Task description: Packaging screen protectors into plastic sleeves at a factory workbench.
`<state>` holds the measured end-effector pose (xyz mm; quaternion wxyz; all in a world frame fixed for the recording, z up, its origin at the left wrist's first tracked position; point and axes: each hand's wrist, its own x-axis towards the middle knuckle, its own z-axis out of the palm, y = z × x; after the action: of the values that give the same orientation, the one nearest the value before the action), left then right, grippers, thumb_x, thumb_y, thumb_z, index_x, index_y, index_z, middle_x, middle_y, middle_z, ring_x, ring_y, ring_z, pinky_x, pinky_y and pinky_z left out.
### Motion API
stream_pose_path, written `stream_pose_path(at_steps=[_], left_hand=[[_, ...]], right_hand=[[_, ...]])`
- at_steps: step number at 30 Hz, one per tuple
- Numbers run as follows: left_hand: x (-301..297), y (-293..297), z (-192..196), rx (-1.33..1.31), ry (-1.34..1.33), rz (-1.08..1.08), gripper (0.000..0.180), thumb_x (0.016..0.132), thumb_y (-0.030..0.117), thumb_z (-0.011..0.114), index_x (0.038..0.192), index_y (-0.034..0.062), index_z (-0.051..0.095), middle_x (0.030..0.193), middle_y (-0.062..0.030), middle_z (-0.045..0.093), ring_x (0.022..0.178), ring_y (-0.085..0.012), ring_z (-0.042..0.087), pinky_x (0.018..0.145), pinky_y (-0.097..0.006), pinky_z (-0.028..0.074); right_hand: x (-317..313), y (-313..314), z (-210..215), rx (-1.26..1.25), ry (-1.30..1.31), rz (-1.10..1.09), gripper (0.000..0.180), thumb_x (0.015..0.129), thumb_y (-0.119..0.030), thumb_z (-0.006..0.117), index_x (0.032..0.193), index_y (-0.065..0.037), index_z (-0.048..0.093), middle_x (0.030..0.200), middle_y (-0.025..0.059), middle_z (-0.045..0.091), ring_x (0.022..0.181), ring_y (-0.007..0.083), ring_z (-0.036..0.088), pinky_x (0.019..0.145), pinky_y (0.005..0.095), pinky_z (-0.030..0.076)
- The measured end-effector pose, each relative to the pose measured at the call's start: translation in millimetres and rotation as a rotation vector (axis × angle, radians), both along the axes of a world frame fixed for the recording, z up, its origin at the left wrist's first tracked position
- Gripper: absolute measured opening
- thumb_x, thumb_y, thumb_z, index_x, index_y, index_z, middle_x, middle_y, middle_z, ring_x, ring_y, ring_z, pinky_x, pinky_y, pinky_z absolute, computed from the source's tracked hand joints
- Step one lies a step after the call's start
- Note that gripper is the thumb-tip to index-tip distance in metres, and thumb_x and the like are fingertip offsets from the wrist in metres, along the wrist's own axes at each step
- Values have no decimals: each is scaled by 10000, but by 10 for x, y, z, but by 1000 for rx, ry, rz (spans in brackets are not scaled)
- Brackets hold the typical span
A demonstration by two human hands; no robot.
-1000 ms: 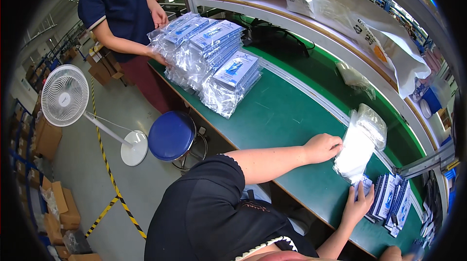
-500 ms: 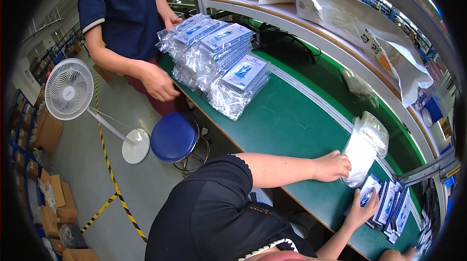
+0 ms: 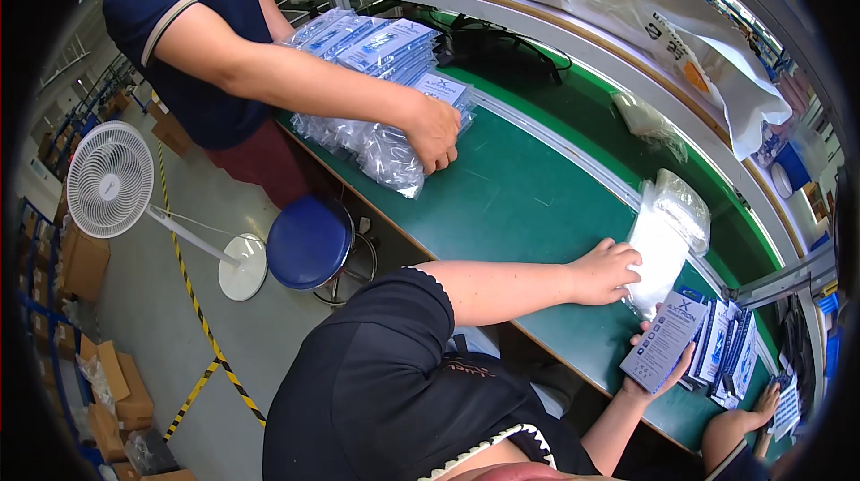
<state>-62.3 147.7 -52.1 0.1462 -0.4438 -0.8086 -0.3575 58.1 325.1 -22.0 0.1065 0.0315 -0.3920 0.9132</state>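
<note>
My left hand (image 3: 606, 271) reaches over the green table, its bent fingers closed on the near edge of a stack of flat, whitish plastic bags (image 3: 661, 253). Whether a single bag is between the fingertips cannot be made out. In my right hand (image 3: 652, 382) is a slim blue-and-white box (image 3: 665, 339), tilted with a printed broad face showing. The fingers wrap round its sides. Beyond it, a leaning row of similar blue-and-white boxes (image 3: 736, 351) lies on the table.
Bagged boxes (image 3: 385, 47) are piled at the far left, under a co-worker's hand (image 3: 434, 133). Another person's hand (image 3: 761, 405) is at the lower right. A shelf (image 3: 502, 2) runs above the table's back. A blue stool (image 3: 310, 244) and white fan (image 3: 110, 181) stand left.
My right hand has lifted a box from the row and turned it up. My left hand stays at the bags. The far co-worker's arm has swung over the bagged pile.
</note>
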Motion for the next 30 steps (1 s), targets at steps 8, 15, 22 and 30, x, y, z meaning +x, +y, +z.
stream_pose_path(at_steps=[8, 15, 22, 30], left_hand=[[9, -15, 61, 74, 104, 34, 110, 812, 133, 617, 899, 97, 673, 1134, -80, 569, 1153, -244, 477, 942, -412, 345], [-34, 34, 25, 77, 96, 15, 123, 797, 103, 608, 910, 109, 655, 1001, -20, 609, 1036, -187, 540, 875, -400, 363], [-103, 113, 3, 101, 149, 39, 163, 784, 72, 594, 933, 97, 656, 933, -40, 586, 943, -224, 557, 847, -387, 391], [-47, 191, 166, 310, 55, 38, 182, 830, 42, 563, 999, 19, 625, 950, -124, 529, 919, -308, 541, 837, -386, 443]], right_hand=[[-12, 25, -38, -177, 14, 124, 684, 953, -480, 408, 1445, -30, 259, 1324, 318, 400, 892, 365, 586, 562, 397, 559], [-28, 1, -3, -228, 33, 229, 718, 939, -496, 436, 1445, -25, 240, 1308, 326, 396, 872, 361, 570, 546, 398, 551], [-32, 0, -3, -212, 2, 238, 731, 943, -549, 400, 1435, -26, 260, 1274, 325, 422, 829, 342, 570, 507, 383, 533], [-207, 171, -187, -231, 23, 670, 868, 897, -660, 390, 1380, 56, 300, 952, 213, 536, 590, 232, 531, 397, 320, 448]])
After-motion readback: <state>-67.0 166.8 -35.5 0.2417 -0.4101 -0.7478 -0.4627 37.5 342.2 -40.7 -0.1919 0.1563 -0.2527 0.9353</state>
